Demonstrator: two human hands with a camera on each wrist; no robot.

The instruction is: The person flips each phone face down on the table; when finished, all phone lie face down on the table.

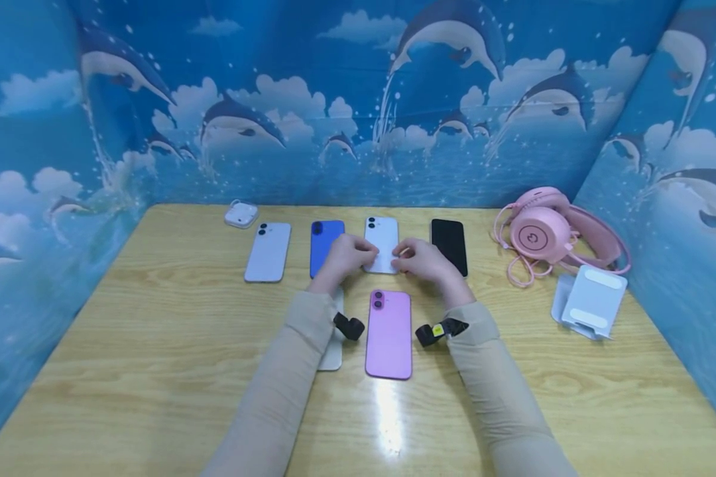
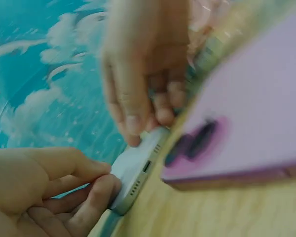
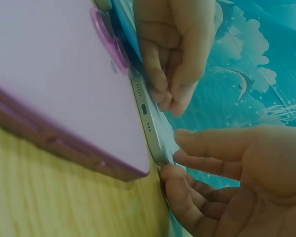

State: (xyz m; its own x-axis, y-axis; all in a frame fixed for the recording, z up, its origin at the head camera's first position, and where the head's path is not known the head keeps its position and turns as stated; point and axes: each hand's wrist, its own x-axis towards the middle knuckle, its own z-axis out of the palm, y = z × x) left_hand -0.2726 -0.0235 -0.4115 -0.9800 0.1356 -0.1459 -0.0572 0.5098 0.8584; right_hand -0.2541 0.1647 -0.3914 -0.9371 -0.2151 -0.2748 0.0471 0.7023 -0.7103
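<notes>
**Both hands on the pale phone**

While both hands met at the back row, the left hand (image 1: 347, 255) pinched the near left corner of the pale phone (image 1: 382, 244), its fingers (image 2: 101, 190) curled round the edge beside the charging port. The right hand (image 1: 425, 258) held the near right corner the same way, thumb under and fingers (image 3: 207, 143) over the rim. That phone lay face down on the counter (image 1: 155, 344), third in the row, with its near end in the hands; whether the end was lifted off the wood could not be told.

Just in front of the hands lay a pink phone (image 1: 388, 333), face down, between the two sleeves. A white phone (image 1: 332, 351) showed partly under the left sleeve. In the row, a lilac phone (image 1: 268, 251) and a blue phone (image 1: 324, 245) lay to the left, and a black phone (image 1: 450, 245) to the right. A small white case (image 1: 241, 214) sat at the far left. Pink headphones (image 1: 549, 232) and a white stand (image 1: 591, 301) were well off to the right.
</notes>
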